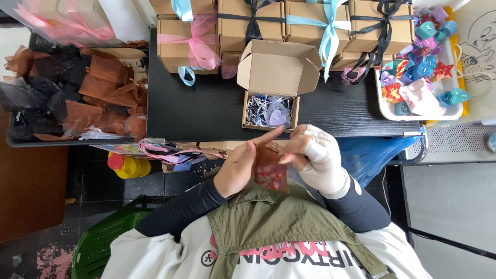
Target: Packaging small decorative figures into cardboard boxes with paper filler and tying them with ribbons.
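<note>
My left hand (242, 164), bare, and my right hand (315, 155), in a white glove, meet just below the black table's edge (206, 111). Both grip a small brown sheer pouch (271, 170) with red and blue pieces showing inside it. My left index finger points up toward the open cardboard box (271, 95), which stands on the table with its lid up and holds shredded filler and a pale heart-shaped piece (278, 118).
Closed cardboard boxes tied with pink, black and light-blue ribbons (248, 26) line the table's far side. A white tray of colourful small shapes (421, 72) sits at right. Brown and black sheer pouches (77, 93) fill a tray at left. A yellow bottle (129, 166) stands below.
</note>
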